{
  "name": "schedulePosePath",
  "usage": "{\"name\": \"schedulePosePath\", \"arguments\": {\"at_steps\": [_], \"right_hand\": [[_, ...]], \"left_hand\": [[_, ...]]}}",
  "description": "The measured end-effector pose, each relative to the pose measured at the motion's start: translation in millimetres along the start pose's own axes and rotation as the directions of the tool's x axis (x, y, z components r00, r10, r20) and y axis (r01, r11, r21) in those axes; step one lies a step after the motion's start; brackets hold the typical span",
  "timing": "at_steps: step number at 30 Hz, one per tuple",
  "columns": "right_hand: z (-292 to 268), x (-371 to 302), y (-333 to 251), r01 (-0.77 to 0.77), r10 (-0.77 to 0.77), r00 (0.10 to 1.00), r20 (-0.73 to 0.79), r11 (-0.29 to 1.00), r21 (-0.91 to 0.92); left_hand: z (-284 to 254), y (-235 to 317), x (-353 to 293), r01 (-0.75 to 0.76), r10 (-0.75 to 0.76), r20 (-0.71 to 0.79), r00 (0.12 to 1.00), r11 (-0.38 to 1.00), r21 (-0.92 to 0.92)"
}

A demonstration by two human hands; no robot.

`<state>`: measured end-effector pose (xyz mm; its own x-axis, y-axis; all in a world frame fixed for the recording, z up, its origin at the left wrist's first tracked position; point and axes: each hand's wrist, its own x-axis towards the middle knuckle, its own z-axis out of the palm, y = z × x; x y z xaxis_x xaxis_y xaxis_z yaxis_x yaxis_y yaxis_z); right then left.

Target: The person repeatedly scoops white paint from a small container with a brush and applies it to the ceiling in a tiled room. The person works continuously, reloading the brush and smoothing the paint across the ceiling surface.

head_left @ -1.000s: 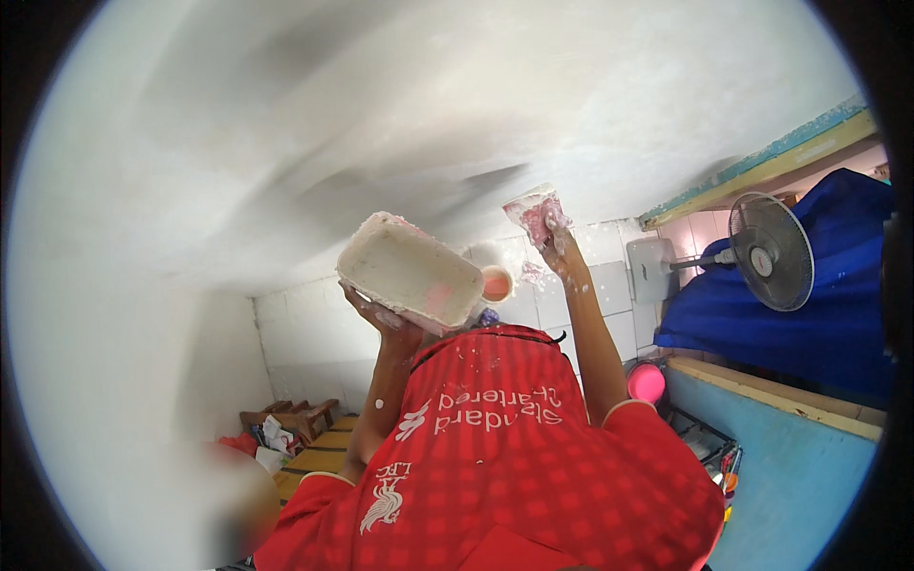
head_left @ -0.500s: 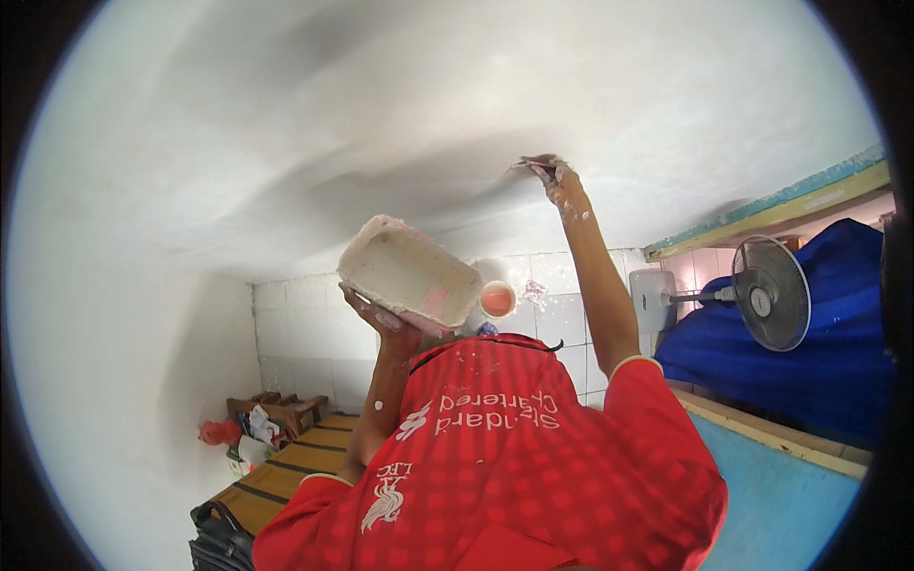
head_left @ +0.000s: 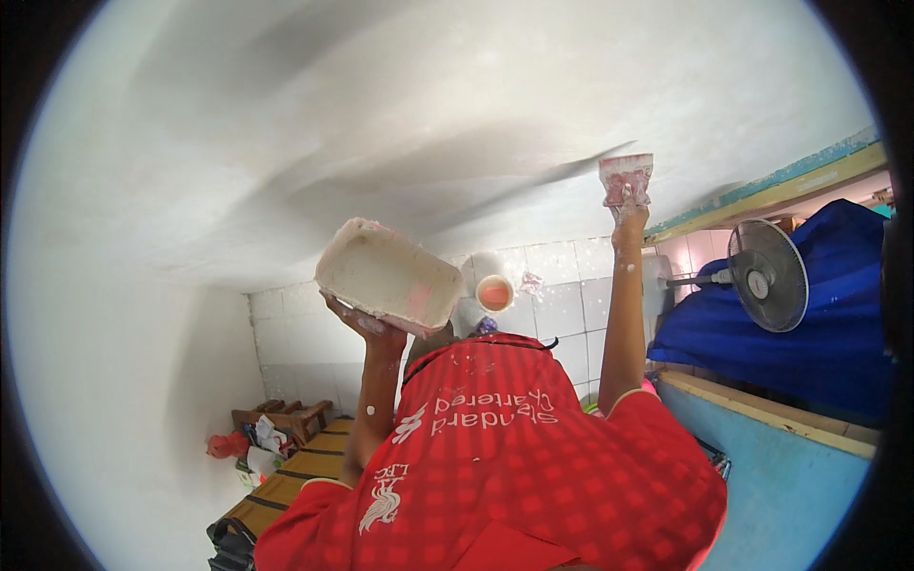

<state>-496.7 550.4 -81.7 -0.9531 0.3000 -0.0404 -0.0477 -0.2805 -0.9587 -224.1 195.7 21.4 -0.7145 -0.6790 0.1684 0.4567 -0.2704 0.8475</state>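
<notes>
Toward the left, our left hand [head_left: 371, 329] grips a whitish tray [head_left: 386, 276] at its lower edge, partly hidden behind it; at right, our right hand [head_left: 626, 209] pinches a smeared scraper [head_left: 626, 171] by the white wall [head_left: 476, 86], whether touching we cannot tell

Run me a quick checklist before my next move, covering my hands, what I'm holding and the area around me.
1. Left hand supporting the white tub: ok.
2. Right hand gripping the pink-and-white scraper: ok.
3. Scraper edge against the white wall: cannot tell; contact isn't clear.
4. Fan head apart from the right forearm: ok.
5. Tiles free of spatter: not ok; white specks show.
6. Round container upright: ok.
</notes>
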Motion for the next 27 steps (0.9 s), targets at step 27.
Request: {"name": "schedulePosePath", "arguments": {"at_steps": [27], "right_hand": [[76,-34,117,0.304,-0.397,0.9,-0.179,0.867,-0.395]], "left_hand": [[-23,0,-29,-0.311,0.408,0.025,0.913,0.654,0.69]]}}
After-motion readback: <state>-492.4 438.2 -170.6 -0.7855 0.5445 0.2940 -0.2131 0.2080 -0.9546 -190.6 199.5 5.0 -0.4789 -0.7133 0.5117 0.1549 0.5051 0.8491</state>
